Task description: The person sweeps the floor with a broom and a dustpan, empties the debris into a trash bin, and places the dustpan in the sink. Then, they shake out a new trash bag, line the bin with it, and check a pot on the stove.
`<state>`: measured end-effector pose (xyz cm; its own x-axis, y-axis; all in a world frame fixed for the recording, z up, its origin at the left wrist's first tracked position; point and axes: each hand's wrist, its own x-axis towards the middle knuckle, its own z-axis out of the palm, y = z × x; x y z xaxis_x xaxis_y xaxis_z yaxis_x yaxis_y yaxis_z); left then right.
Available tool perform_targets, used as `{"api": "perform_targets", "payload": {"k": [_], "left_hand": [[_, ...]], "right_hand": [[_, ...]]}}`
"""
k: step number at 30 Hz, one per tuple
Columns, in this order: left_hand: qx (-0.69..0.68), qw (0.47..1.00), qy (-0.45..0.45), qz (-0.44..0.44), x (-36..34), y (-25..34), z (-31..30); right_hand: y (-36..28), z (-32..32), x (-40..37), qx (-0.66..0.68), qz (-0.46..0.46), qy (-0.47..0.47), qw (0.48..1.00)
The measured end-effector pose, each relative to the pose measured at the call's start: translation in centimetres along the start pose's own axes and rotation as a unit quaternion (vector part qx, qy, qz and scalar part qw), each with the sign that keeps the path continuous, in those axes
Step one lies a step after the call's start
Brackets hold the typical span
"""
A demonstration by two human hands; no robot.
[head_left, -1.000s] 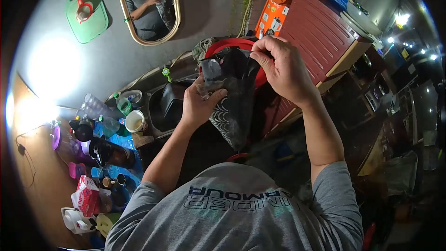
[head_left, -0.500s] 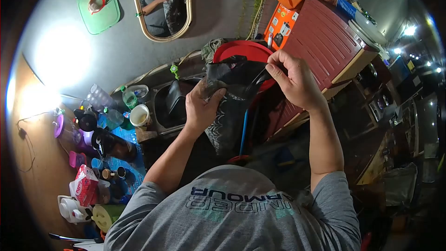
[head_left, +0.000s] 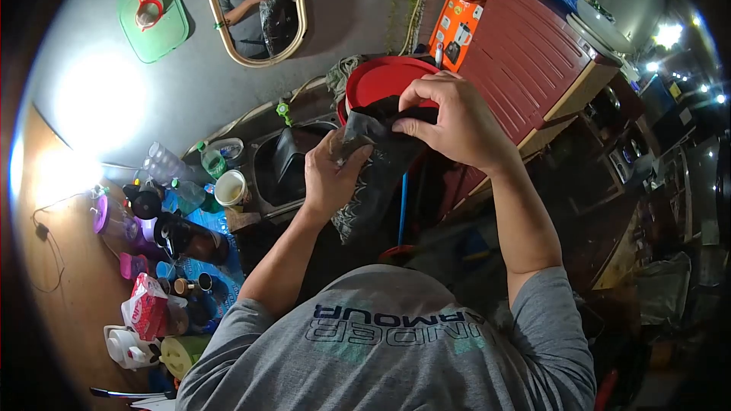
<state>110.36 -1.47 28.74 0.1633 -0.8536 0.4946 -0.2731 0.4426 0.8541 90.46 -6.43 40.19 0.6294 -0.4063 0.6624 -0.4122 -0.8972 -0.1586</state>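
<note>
A dark, thin bag with a pale web-like pattern [head_left: 356, 202] hangs in front of my chest. My left hand [head_left: 333, 171] pinches its upper left side between thumb and fingers. At the bag's upper right edge, my right hand [head_left: 442, 118] is closed on the dark material, thumb against fingers. The bag's top is folded and crumpled between the two hands, and its inside is hidden. Just behind the bag sits a round red lid or basin [head_left: 388, 80].
A sink [head_left: 304, 152] lies left of the red lid. Bottles, a white tub [head_left: 231, 189] and a dark thermos [head_left: 196, 240] crowd the left counter. A dark red ribbed cabinet [head_left: 525, 53] stands at the right. A framed mirror [head_left: 303, 30] hangs on the wall.
My right hand has moved left, closer to my left hand, and the bag's top edge has folded inward with it. My left hand keeps its grip. The view has shifted slightly.
</note>
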Motion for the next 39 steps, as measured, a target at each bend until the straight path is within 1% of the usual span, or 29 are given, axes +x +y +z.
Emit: {"api": "perform_targets", "payload": {"k": [1,2,5,9,11,15,17,20,21,23,24,26,27,29,30,32,33,34,36,37,38,39], "left_hand": [[0.001,1.000,-0.007,-0.004,0.0,0.0,-0.1],[0.002,1.000,-0.013,-0.007,0.0,0.0,-0.2],[-0.022,0.999,-0.014,-0.033,0.1,-0.5,-0.2],[-0.019,0.999,-0.028,-0.031,0.1,-0.3,-0.3],[-0.016,0.996,-0.050,-0.073,0.1,-0.6,-0.4],[-0.032,0.997,-0.041,-0.055,0.2,-1.0,0.0],[-0.041,0.998,-0.039,-0.022,0.4,-1.7,0.1],[-0.049,0.997,-0.039,-0.034,0.3,-1.4,0.2],[-0.050,0.997,-0.039,-0.034,0.4,-1.3,0.0],[-0.012,0.994,-0.074,-0.079,0.5,-1.3,-0.4],[-0.013,0.994,-0.074,-0.080,0.5,-1.6,-0.2],[-0.086,0.993,-0.062,-0.048,0.6,-2.5,0.2],[-0.087,0.993,-0.061,-0.048,0.7,-2.7,0.1],[-0.013,0.993,-0.086,-0.077,0.9,-2.8,-0.1],[-0.014,0.993,-0.085,-0.079,1.2,-2.9,0.0],[-0.029,0.993,-0.064,-0.096,1.9,-3.2,0.3],[-0.031,0.993,-0.065,-0.095,2.0,-3.1,0.3],[-0.048,0.997,-0.037,-0.038,2.1,-3.0,0.0],[-0.086,0.992,0.024,0.085,3.1,-2.7,-0.6],[-0.098,0.993,-0.004,0.068,3.0,-2.6,-1.1],[-0.103,0.992,-0.001,0.074,2.7,-3.2,-1.1],[-0.109,0.994,0.008,0.030,2.3,-4.4,-0.9]], "right_hand": [[-0.3,-0.1,0.0,0.069,0.077,-0.025,0.994],[-0.5,-0.1,-0.1,0.137,0.153,-0.051,0.977],[0.0,0.2,-0.4,0.168,0.161,-0.051,0.971],[0.0,0.3,-0.6,0.215,0.192,-0.069,0.955],[-0.2,0.1,-0.4,0.243,0.201,-0.069,0.947],[0.1,0.3,-0.8,0.242,0.206,-0.063,0.946],[0.2,0.3,-0.9,0.232,0.214,-0.065,0.947],[0.5,0.5,-1.1,0.247,0.223,-0.068,0.941],[0.5,0.5,-1.1,0.247,0.223,-0.068,0.941],[0.5,0.4,-1.1,0.239,0.224,-0.073,0.942],[0.5,0.5,-1.1,0.238,0.224,-0.073,0.942],[0.7,0.7,-1.2,0.250,0.229,-0.069,0.938],[0.9,1.0,-1.2,0.250,0.229,-0.070,0.938],[1.3,1.5,-0.8,0.220,0.205,-0.059,0.952],[1.5,1.7,-0.3,0.221,0.205,-0.061,0.951],[2.0,1.6,0.8,0.146,0.158,-0.052,0.975],[1.8,1.2,1.3,0.159,0.204,-0.055,0.964],[1.3,1.0,1.6,0.157,0.205,-0.056,0.964],[0.0,0.6,2.5,0.142,0.117,0.120,0.976],[0.6,1.5,2.2,0.090,0.098,0.051,0.990],[1.7,3.3,1.6,0.130,0.066,0.030,0.989],[2.7,3.7,1.2,0.113,0.090,0.035,0.989]]}}
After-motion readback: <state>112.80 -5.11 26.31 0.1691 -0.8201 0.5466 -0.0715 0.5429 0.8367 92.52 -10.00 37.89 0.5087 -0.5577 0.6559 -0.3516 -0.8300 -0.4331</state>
